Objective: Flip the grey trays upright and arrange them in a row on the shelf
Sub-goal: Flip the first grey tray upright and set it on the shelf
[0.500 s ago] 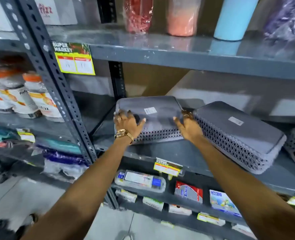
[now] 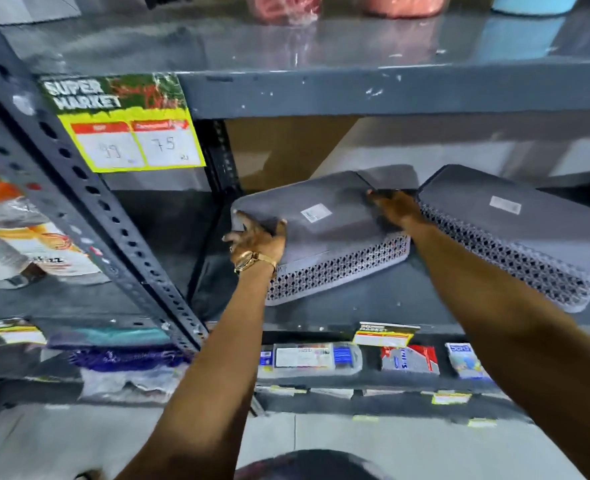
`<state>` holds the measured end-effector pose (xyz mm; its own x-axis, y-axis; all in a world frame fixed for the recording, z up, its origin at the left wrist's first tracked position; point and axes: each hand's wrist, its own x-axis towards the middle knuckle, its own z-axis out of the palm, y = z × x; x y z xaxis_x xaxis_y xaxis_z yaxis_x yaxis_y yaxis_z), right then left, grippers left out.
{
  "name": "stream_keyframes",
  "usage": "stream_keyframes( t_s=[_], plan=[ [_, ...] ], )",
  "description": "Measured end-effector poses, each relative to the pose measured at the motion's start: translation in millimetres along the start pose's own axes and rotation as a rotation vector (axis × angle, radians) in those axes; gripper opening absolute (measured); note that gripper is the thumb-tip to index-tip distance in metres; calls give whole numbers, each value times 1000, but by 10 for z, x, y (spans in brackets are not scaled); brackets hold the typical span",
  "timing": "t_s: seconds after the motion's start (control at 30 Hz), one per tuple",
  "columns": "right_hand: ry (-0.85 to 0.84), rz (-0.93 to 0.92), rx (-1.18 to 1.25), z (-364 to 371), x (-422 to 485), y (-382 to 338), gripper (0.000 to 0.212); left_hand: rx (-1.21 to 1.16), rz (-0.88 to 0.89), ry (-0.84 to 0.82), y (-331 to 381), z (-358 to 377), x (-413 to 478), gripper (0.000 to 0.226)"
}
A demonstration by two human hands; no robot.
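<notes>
left hand (image 2: 257, 237) and right hand (image 2: 395, 207) gripped opposite ends of an upside-down grey tray (image 2: 324, 233) on the shelf (image 2: 373, 299); a second inverted tray (image 2: 515, 233) sat just right of the right hand.

Two hands on an upturned grey tray, second tray beside it on the shelf

The left hand (image 2: 257, 237), a gold watch (image 2: 252, 260) at its wrist, grips the near-left corner of the left tray (image 2: 324, 233), which lies base-up with a white sticker on top and its perforated wall facing out; the right hand (image 2: 395, 207) holds the tray's far-right edge, in the gap next to the right tray (image 2: 515, 233), also base-up and angled; both rest on the dark metal shelf (image 2: 373, 303); a yellow price tag (image 2: 130, 133) reading 99 and 75 hangs from the shelf above, at left.
</notes>
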<state>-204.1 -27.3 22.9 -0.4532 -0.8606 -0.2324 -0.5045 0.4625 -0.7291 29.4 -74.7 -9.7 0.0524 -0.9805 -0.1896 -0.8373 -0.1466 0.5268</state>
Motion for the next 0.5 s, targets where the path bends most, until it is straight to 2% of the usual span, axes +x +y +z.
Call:
stream_keyframes(
  t_s=[0.17,0.3,0.4,0.5],
  plan=[
    [134,167,-5,132,36,56,85,-200,17,88,-128,-12,25,93],
    [259,181,80,229,-33,86,82,-360,79,243,-145,-58,12,87],
    [393,176,373,123,-135,-5,83,-502,174,381,-52,-149,-53,79],
    [466,140,660,-54,-268,-107,81,-752,196,475,88,-242,-92,63]
  ],
)
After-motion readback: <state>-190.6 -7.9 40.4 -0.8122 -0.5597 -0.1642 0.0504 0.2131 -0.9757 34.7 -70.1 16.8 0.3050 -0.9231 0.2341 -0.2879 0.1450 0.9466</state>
